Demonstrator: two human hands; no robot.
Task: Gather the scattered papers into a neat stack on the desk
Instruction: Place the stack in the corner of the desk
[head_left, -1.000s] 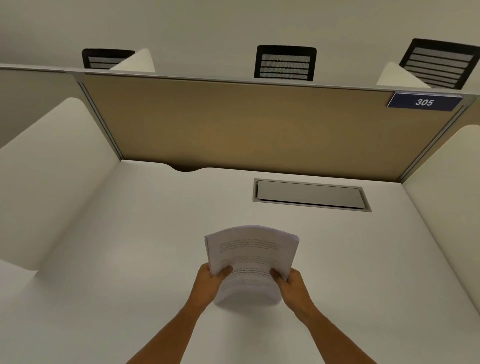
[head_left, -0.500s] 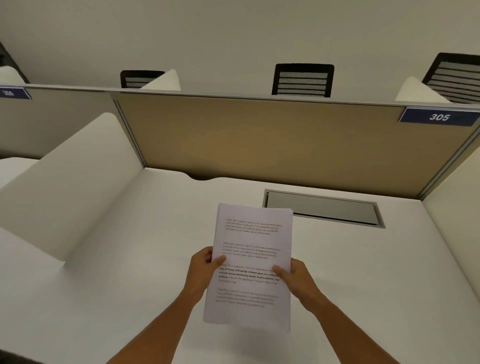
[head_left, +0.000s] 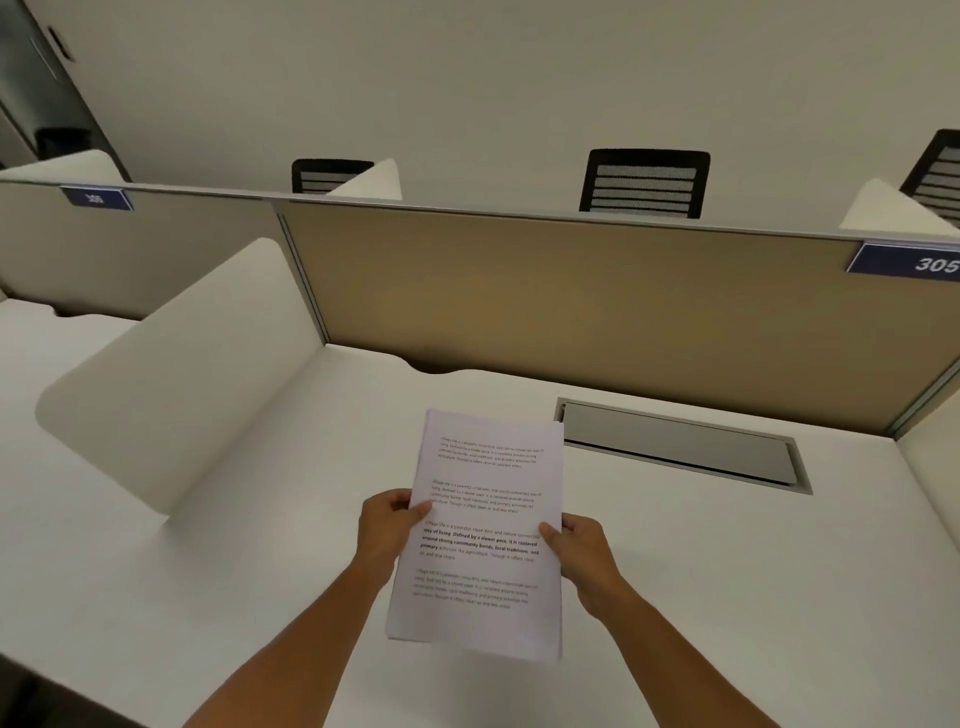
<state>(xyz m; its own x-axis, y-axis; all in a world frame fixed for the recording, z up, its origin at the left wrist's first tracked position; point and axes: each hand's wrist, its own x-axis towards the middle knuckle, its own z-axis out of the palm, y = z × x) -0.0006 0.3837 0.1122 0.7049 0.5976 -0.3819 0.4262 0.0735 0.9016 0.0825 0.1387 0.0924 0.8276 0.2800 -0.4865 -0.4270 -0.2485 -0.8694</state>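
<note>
A stack of white printed papers (head_left: 483, 525) is held flat, face up, just above the white desk (head_left: 727, 597), its edges roughly squared. My left hand (head_left: 384, 530) grips the stack's left edge, thumb on top. My right hand (head_left: 582, 551) grips the right edge in the same way. No loose sheets lie elsewhere on the desk.
A grey cable hatch (head_left: 680, 447) is set into the desk behind and right of the stack. A tan back partition (head_left: 571, 296) and a white side divider (head_left: 182, 395) enclose the desk. Black chairs (head_left: 644, 182) stand beyond the partition.
The stack, bowed and upright a second ago, has been laid out flat and lengthwise between my hands. The view has shifted to the left.
</note>
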